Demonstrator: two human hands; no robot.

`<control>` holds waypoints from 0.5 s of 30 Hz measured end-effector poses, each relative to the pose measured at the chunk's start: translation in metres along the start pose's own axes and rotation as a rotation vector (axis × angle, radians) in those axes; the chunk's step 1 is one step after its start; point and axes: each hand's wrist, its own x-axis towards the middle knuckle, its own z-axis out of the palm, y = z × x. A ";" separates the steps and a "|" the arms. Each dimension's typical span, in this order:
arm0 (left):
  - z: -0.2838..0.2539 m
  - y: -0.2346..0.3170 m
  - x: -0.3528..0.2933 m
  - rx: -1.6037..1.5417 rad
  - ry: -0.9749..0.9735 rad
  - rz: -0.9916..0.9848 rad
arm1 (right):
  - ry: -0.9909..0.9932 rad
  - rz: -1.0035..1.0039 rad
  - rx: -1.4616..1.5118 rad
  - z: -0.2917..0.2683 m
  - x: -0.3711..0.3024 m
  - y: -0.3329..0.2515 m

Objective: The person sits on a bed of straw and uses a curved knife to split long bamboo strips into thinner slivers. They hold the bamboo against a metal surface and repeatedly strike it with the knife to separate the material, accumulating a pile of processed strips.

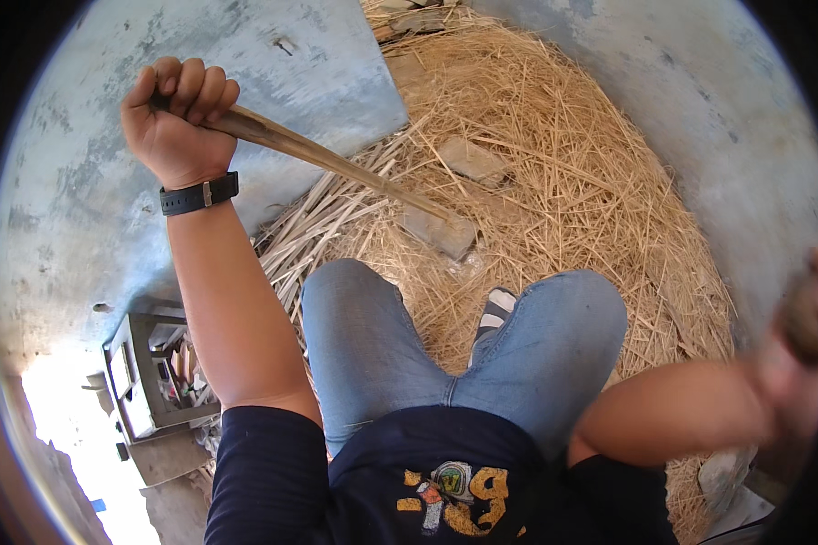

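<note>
My left hand [180, 136] is raised at the upper left, its fingers wrapped round the upper end of a long wooden stick [323, 162]. The stick slants down to the right, and its lower end meets a grey-brown brick [441, 236] lying in the straw. Another flat brick [473, 161] lies a little farther off. At the far right edge my right hand [791, 363] is smeared by motion. A dark brownish patch shows by its fingers, too blurred to name.
Dry straw [563, 173] covers the floor around my bent knees. Thin split sticks [314, 213] are heaped at the left. Worn blue-grey walls [718, 118] stand on both sides. A box-like frame with odds and ends [145, 368] sits at the lower left, beside a bright opening.
</note>
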 end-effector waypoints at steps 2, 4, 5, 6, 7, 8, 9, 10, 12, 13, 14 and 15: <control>0.006 0.001 0.001 0.018 0.023 0.002 | 0.048 0.130 0.032 0.023 0.008 0.023; 0.010 -0.002 0.006 0.018 0.023 -0.010 | -0.036 0.200 -0.070 0.049 0.011 0.074; 0.010 -0.002 0.009 0.021 0.023 -0.012 | -0.149 0.147 -0.176 0.059 0.009 0.115; 0.007 -0.001 0.012 0.028 0.011 -0.014 | -0.257 0.083 -0.272 0.069 0.007 0.156; 0.001 -0.001 0.015 0.031 0.001 -0.020 | -0.271 0.059 -0.352 0.081 -0.007 0.180; -0.002 -0.002 0.018 0.037 -0.010 -0.024 | -0.363 0.146 -0.422 0.085 -0.018 0.200; 0.004 -0.004 0.021 0.068 0.016 -0.013 | -0.457 0.235 -0.493 0.085 -0.028 0.219; 0.013 -0.006 0.022 0.103 0.047 -0.008 | -0.540 0.368 -0.628 0.083 -0.038 0.242; 0.010 -0.006 0.017 0.114 0.067 -0.016 | -0.573 0.634 -0.720 0.075 -0.053 0.283; 0.006 -0.006 0.017 0.075 0.041 -0.024 | -0.502 0.750 -0.682 0.069 -0.049 0.302; 0.003 -0.005 0.022 0.034 0.005 -0.022 | -0.510 0.730 -0.757 0.057 -0.039 0.323; -0.005 -0.003 0.027 0.028 -0.049 -0.046 | -0.515 0.716 -0.833 0.041 -0.031 0.343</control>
